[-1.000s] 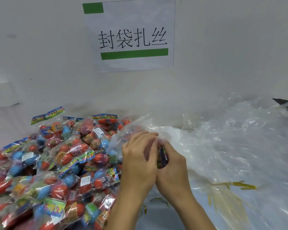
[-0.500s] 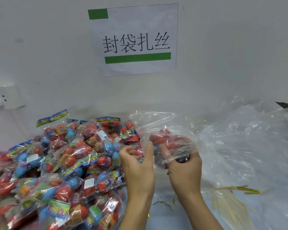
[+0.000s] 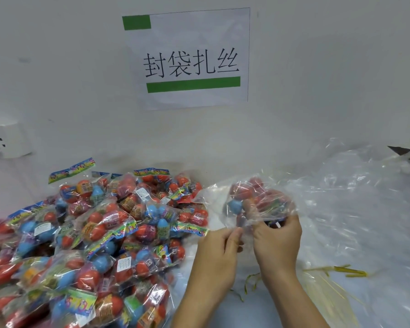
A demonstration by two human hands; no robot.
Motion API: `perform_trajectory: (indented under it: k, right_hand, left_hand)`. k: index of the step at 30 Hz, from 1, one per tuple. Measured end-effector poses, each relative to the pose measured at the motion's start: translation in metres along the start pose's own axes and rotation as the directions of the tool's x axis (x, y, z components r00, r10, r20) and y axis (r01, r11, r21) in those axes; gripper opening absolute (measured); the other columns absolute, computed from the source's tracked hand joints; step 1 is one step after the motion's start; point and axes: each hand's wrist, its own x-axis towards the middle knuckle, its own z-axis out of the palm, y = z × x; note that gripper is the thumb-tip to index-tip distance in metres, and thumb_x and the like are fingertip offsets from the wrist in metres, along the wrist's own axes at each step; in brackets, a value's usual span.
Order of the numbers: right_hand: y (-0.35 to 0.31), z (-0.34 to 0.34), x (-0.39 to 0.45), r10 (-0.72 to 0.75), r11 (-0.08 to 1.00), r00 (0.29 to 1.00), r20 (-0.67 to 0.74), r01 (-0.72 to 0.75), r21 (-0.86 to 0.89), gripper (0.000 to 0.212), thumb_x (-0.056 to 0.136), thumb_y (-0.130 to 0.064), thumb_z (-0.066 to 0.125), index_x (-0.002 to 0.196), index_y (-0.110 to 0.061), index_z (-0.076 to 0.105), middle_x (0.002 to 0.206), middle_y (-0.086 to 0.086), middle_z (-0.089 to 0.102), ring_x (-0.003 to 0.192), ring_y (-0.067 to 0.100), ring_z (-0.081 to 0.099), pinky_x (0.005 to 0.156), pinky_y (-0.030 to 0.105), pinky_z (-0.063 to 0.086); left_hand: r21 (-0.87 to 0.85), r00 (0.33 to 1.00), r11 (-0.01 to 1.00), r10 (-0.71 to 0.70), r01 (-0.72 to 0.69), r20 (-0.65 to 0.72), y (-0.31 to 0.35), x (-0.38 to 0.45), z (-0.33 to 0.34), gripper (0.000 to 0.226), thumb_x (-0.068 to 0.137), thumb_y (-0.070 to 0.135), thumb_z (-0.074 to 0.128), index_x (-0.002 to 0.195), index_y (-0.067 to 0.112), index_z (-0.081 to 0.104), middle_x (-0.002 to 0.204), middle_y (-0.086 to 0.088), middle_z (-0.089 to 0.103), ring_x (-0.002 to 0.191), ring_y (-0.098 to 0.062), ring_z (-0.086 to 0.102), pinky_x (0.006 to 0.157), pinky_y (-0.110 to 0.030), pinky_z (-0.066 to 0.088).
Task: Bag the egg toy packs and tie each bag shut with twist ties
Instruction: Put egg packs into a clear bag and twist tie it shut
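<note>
Clear bag (image 3: 258, 204) looked thin and slippery, probably best gathered at its neck. Left hand (image 3: 219, 254) pinched its edge; right hand (image 3: 278, 242) gripped the egg pack (image 3: 251, 197) inside.

Clear bag (image 3: 258, 202) glossy crinkled plastic; egg toy packs (image 3: 100, 233) shiny plastic; sign (image 3: 189, 58) matt paper

bright even light, glare on clear plastic (image 3: 355, 197), soft blur, edges bowed

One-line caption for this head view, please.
Both hands, left and right, grip a clear bag of egg toys beside the pack pile; twist ties lie right.
</note>
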Motion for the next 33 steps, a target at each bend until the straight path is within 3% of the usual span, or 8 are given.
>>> perform_trajectory:
  k: [4,6,9,17,20,24,30,33]
  right_hand:
    - [-0.002,0.000,-0.002,-0.012,1.000,0.999,0.030,0.013,-0.014,0.032,0.076,-0.020,0.088,0.100,-0.029,0.067,0.088,-0.019,0.074,0.076,-0.001,0.071,0.065,0.012,0.052]
    - [0.000,0.002,-0.005,-0.009,0.999,0.997,0.074,0.012,-0.032,0.030,0.076,-0.017,0.088,0.097,-0.026,0.068,0.086,-0.017,0.075,0.072,0.000,0.071,0.063,0.013,0.053]
    - [0.005,0.009,-0.013,-0.011,0.998,0.986,0.164,0.022,-0.065,0.023,0.084,-0.004,0.078,0.092,-0.022,0.066,0.082,-0.013,0.075,0.068,0.006,0.070,0.060,0.014,0.053]
    - [0.002,0.019,-0.029,-0.174,0.924,0.920,0.351,0.276,-0.264,0.028,0.093,0.003,0.051,0.087,-0.023,0.061,0.072,-0.015,0.061,0.074,-0.013,0.063,0.066,0.001,0.043]
    - [0.004,0.005,-0.026,0.029,0.921,0.909,0.415,0.137,-0.364,0.042,0.096,0.009,0.052,0.077,-0.029,0.053,0.073,-0.016,0.056,0.069,0.002,0.060,0.064,0.014,0.046]
    - [0.008,-0.005,-0.019,0.171,0.896,0.900,0.402,0.028,-0.444,0.027,0.096,0.004,0.055,0.082,-0.019,0.055,0.073,-0.011,0.057,0.078,0.022,0.063,0.069,0.024,0.048]
    - [-0.001,0.010,-0.011,-0.029,0.944,0.975,0.220,0.100,-0.315,0.022,0.077,-0.023,0.087,0.082,-0.027,0.066,0.069,-0.011,0.073,0.061,0.000,0.068,0.056,0.016,0.050]
    - [0.005,0.009,-0.009,-0.010,0.957,0.990,0.143,0.051,-0.286,0.023,0.079,-0.028,0.083,0.096,-0.020,0.070,0.081,-0.005,0.076,0.076,0.008,0.073,0.072,0.026,0.057]
  left_hand:
    - [0.170,0.895,0.972,0.217,-0.162,-0.389,0.009,-0.002,-0.009,0.024,0.091,0.048,0.063,0.085,0.026,0.059,0.084,0.011,0.062,0.083,-0.003,0.058,0.072,-0.013,0.044]
    - [0.217,0.899,0.953,0.276,-0.210,-0.340,0.016,-0.001,-0.012,0.036,0.091,0.058,0.053,0.123,0.040,0.055,0.126,0.024,0.052,0.121,0.012,0.040,0.099,-0.002,0.028]
    - [0.222,0.958,0.949,0.255,-0.222,-0.132,0.018,0.000,-0.008,0.052,0.091,0.064,0.041,0.141,0.051,0.033,0.151,0.034,0.027,0.145,0.011,0.008,0.121,-0.025,0.009]
    - [0.340,0.813,0.833,0.527,-0.436,-0.247,0.023,-0.003,-0.004,0.026,0.082,0.007,0.065,0.099,0.023,0.079,0.105,0.016,0.074,0.117,-0.004,0.054,0.096,-0.025,0.028]
    - [0.347,0.803,0.795,0.574,-0.498,-0.162,0.021,-0.001,-0.006,0.019,0.081,0.006,0.067,0.092,0.017,0.078,0.097,0.010,0.075,0.106,-0.002,0.055,0.091,-0.030,0.033]
    - [0.248,0.866,0.853,0.492,-0.459,-0.092,0.022,-0.006,-0.009,0.016,0.086,0.015,0.064,0.096,0.019,0.077,0.103,0.014,0.073,0.108,0.003,0.056,0.096,-0.034,0.042]
    - [-0.113,0.857,0.989,0.023,-0.094,-0.515,0.017,-0.003,-0.007,0.014,0.095,0.025,0.061,0.088,0.025,0.049,0.091,0.000,0.054,0.081,-0.008,0.052,0.069,-0.014,0.040]
    - [-0.284,0.926,0.945,-0.245,0.162,-0.286,0.006,0.001,-0.004,0.030,0.089,0.037,0.069,0.092,0.016,0.048,0.085,-0.003,0.060,0.072,-0.013,0.057,0.070,-0.026,0.055]
